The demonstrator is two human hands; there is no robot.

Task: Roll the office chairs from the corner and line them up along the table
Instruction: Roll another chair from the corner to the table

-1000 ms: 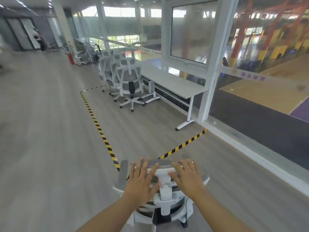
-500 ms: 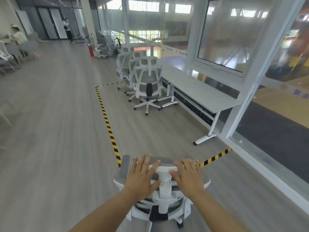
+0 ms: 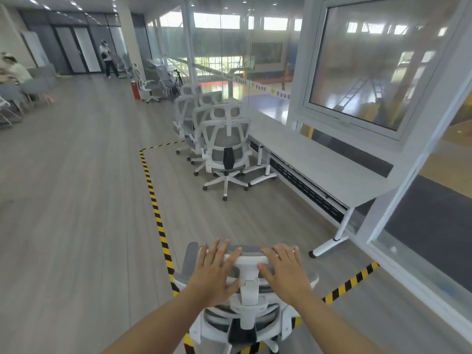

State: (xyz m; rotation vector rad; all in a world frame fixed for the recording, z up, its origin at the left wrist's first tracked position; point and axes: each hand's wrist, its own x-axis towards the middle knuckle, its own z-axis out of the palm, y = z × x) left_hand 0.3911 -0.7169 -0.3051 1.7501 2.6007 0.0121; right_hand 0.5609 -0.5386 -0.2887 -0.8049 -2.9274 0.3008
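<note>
Head view, left hand and right hand flat, fingers spread, neither grip closed, pressing headrest of office chair, forearms extended, counter ahead-right of chair, parked chairs beside counter.

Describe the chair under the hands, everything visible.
The pushed chair is an office chair seen from behind and above: white plastic frame, grey mesh back and headrest, grey armrest pads, black lumbar piece. It stands upright over the yellow-black floor tape. The left hand and right hand lie flat on its headrest.
</note>
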